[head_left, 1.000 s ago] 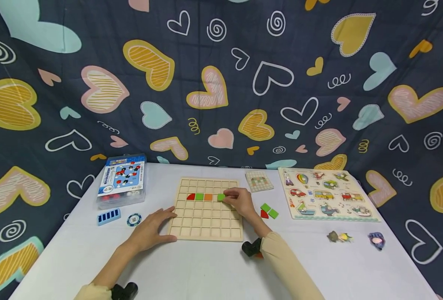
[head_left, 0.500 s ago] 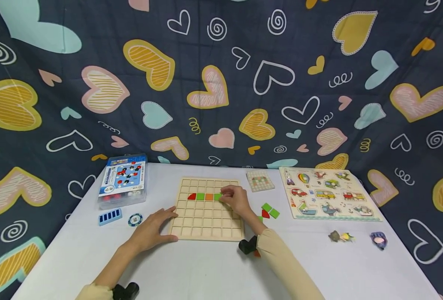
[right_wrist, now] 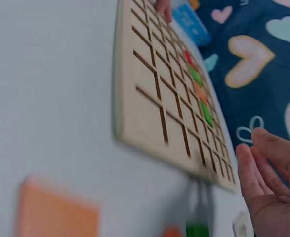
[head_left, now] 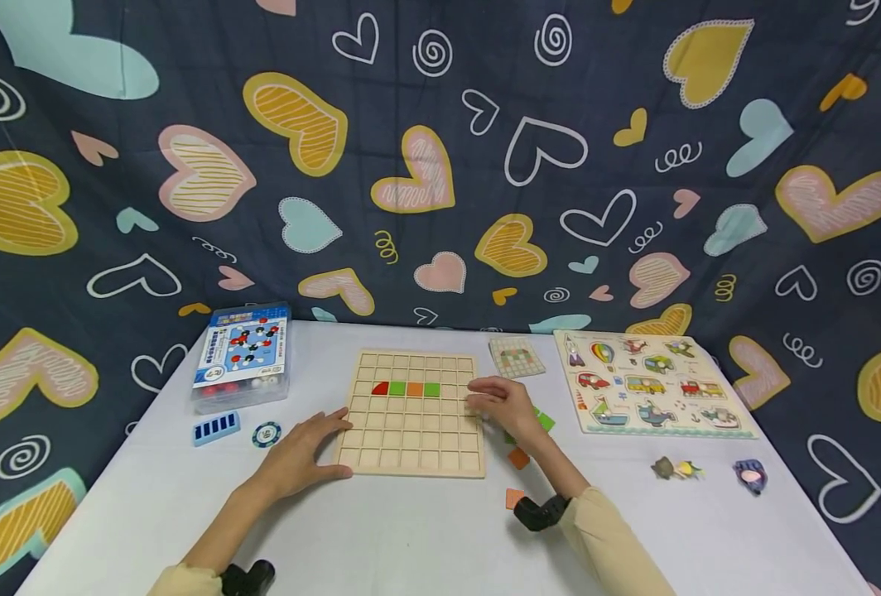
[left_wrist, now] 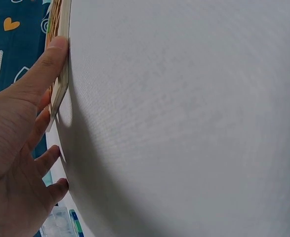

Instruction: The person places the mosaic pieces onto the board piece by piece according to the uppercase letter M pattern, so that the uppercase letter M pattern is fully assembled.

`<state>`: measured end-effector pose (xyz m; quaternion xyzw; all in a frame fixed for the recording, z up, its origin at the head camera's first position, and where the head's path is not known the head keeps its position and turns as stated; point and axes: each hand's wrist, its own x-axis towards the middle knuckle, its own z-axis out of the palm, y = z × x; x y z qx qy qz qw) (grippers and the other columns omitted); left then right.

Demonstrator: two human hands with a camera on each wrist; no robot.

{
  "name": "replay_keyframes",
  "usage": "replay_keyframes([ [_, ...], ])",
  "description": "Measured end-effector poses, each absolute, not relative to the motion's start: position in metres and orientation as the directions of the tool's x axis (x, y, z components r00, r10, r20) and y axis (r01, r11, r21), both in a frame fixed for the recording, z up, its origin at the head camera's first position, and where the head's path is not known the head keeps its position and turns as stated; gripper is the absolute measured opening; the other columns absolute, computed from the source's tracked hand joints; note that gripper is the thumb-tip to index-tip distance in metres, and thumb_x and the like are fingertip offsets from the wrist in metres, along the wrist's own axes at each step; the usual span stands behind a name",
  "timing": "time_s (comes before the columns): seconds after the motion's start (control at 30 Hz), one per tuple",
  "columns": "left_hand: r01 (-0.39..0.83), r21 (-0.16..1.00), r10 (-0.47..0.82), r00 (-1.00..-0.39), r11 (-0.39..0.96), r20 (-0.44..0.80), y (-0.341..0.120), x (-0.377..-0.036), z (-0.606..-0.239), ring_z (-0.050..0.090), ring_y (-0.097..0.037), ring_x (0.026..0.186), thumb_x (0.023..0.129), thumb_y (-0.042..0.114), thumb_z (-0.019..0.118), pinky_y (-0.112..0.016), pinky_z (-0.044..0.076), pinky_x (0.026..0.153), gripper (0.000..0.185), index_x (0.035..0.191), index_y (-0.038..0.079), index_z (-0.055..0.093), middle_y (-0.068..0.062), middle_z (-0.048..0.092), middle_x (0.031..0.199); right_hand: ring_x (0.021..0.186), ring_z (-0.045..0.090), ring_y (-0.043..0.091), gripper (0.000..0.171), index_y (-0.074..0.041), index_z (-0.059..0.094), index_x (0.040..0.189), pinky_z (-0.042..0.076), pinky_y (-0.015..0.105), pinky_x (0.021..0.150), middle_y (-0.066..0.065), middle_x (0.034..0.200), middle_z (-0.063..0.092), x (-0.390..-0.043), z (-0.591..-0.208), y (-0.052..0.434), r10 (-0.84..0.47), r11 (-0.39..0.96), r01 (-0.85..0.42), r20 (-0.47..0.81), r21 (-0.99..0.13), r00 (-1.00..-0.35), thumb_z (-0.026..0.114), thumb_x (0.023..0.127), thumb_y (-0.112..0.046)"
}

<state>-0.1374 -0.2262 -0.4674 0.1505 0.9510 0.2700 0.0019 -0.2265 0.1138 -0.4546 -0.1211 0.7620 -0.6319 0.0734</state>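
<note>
A wooden grid board lies on the white table in the head view. Its third row holds a red piece, a green one, an orange one and another green one. My left hand rests flat on the board's near left corner, fingers straight; the left wrist view shows its thumb against the board's edge. My right hand hovers at the board's right edge, fingers relaxed and holding nothing. Loose green and orange pieces lie just beside it.
A clear plastic box stands at the back left, with a blue bar and a round token in front. A small pattern card and a vehicle puzzle board lie at the right, small figures nearer.
My right hand let go of the green piece, now seated fourth in the row, and drew back right to the board's edge. The left hand has not moved.
</note>
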Motion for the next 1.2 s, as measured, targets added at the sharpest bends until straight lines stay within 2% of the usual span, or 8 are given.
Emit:
replay_keyframes([
  [0.2, 0.29, 0.509, 0.287, -0.954, 0.811, 0.087, -0.229, -0.136, -0.465, 0.035, -0.047, 0.133, 0.073, 0.041, 0.081, -0.064, 0.032, 0.105, 0.069, 0.129, 0.009, 0.057, -0.014, 0.042, 0.147, 0.1, 0.067, 0.027, 0.03, 0.009, 0.061, 0.115, 0.055, 0.019, 0.082, 0.026, 0.113, 0.064, -0.199, -0.454, 0.155, -0.163, 0.235, -0.059, 0.021, -0.97, -0.986, 0.067, 0.087, 0.001],
  [0.47, 0.278, 0.509, 0.275, -0.958, 0.815, 0.082, -0.232, -0.137, -0.465, 0.034, -0.046, 0.133, 0.073, 0.04, 0.081, -0.063, 0.032, 0.105, 0.068, 0.129, 0.009, 0.057, -0.013, 0.042, 0.147, 0.095, 0.067, 0.031, 0.026, 0.011, 0.063, 0.109, 0.056, 0.019, 0.079, 0.026, 0.108, 0.066, -0.182, -0.464, 0.184, -0.077, 0.308, -0.094, 0.074, -0.947, -0.994, 0.067, 0.083, 0.01],
  [0.63, 0.285, 0.517, 0.285, -0.955, 0.807, 0.08, -0.232, -0.137, -0.466, 0.034, -0.046, 0.133, 0.073, 0.041, 0.081, -0.063, 0.031, 0.106, 0.069, 0.129, 0.009, 0.057, -0.014, 0.042, 0.147, 0.091, 0.068, 0.032, 0.024, 0.009, 0.065, 0.105, 0.058, 0.025, 0.077, 0.023, 0.1, 0.069, -0.186, -0.474, 0.182, -0.077, 0.389, -0.155, 0.136, -0.908, -0.988, 0.069, 0.081, 0.01],
  [0.8, 0.29, 0.524, 0.286, -0.954, 0.801, 0.09, -0.231, -0.136, -0.466, 0.035, -0.047, 0.133, 0.072, 0.042, 0.081, -0.063, 0.032, 0.105, 0.069, 0.128, 0.009, 0.057, -0.014, 0.043, 0.146, 0.087, 0.069, 0.032, 0.023, 0.008, 0.067, 0.101, 0.059, 0.027, 0.076, 0.022, 0.095, 0.07, -0.194, -0.478, 0.17, -0.094, 0.401, -0.227, 0.207, -0.887, -0.974, 0.07, 0.079, 0.012],
  [0.97, 0.288, 0.517, 0.286, -0.954, 0.806, 0.086, -0.229, -0.135, -0.465, 0.035, -0.047, 0.133, 0.073, 0.043, 0.08, -0.062, 0.033, 0.106, 0.068, 0.127, 0.01, 0.057, -0.014, 0.044, 0.146, 0.086, 0.07, 0.027, 0.023, 0.005, 0.068, 0.101, 0.058, 0.029, 0.077, 0.017, 0.093, 0.071, -0.21, -0.478, 0.156, -0.081, 0.44, -0.195, 0.178, -0.877, -0.981, 0.072, 0.079, 0.01],
  [1.2, 0.272, 0.513, 0.275, -0.959, 0.814, 0.071, -0.226, -0.136, -0.468, 0.034, -0.045, 0.134, 0.073, 0.044, 0.08, -0.062, 0.033, 0.105, 0.068, 0.128, 0.012, 0.057, -0.012, 0.042, 0.147, 0.09, 0.069, 0.029, 0.023, 0.006, 0.068, 0.102, 0.057, 0.038, 0.082, 0.018, 0.097, 0.071, -0.234, -0.472, 0.144, -0.084, 0.485, -0.179, 0.158, -0.856, -0.984, 0.072, 0.08, 0.008],
])
